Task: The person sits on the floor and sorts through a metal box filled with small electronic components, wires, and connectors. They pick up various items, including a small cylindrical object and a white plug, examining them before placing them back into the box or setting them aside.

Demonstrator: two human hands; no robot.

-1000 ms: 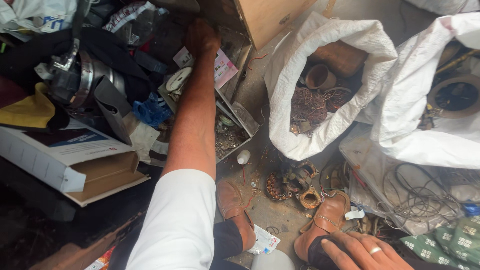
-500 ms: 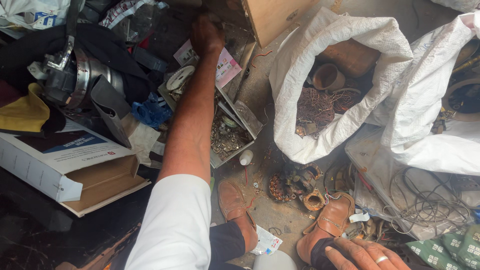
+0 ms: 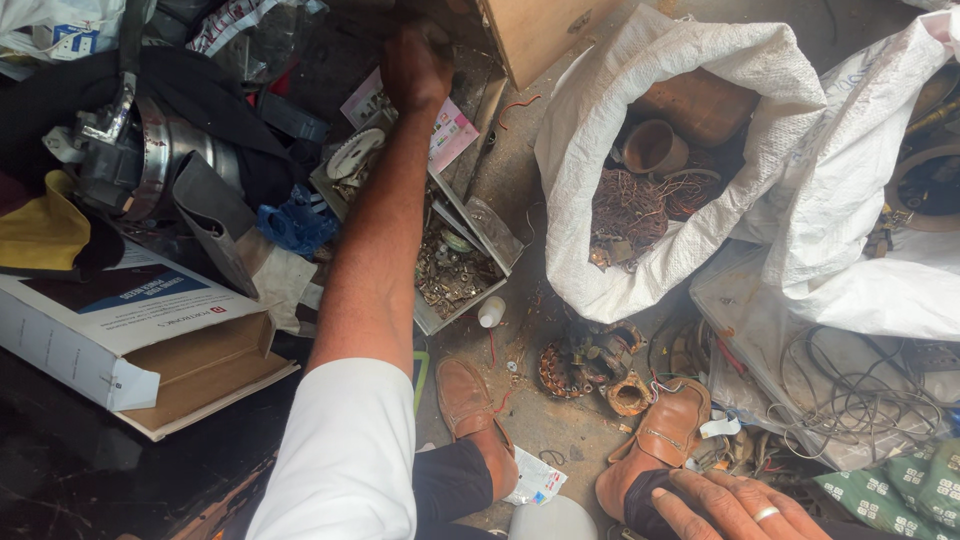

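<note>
My left arm, in a white sleeve, stretches forward across the clutter. My left hand (image 3: 415,65) is curled at the far end, beside a pink-and-white card (image 3: 450,135) and under the edge of a wooden box (image 3: 535,35). Its fingers are hidden, so I cannot tell whether it holds anything. Below the forearm lies a metal tray (image 3: 455,270) of small metal parts. My right hand (image 3: 735,505), with a ring on it, rests flat with fingers spread on my dark trouser leg at the bottom right, holding nothing.
Two white sacks (image 3: 640,150) (image 3: 870,250) of copper wire and metal scrap stand at the right. A wound motor part (image 3: 590,365) lies on the floor near my brown shoes (image 3: 465,400). An open cardboard box (image 3: 130,335), a metal housing (image 3: 130,160) and blue scrap (image 3: 295,225) crowd the left. Loose wires (image 3: 850,400) lie at the right.
My left hand stays reached out at the same spot under the wooden box. My right hand remains on my leg. Only the view has shifted slightly.
</note>
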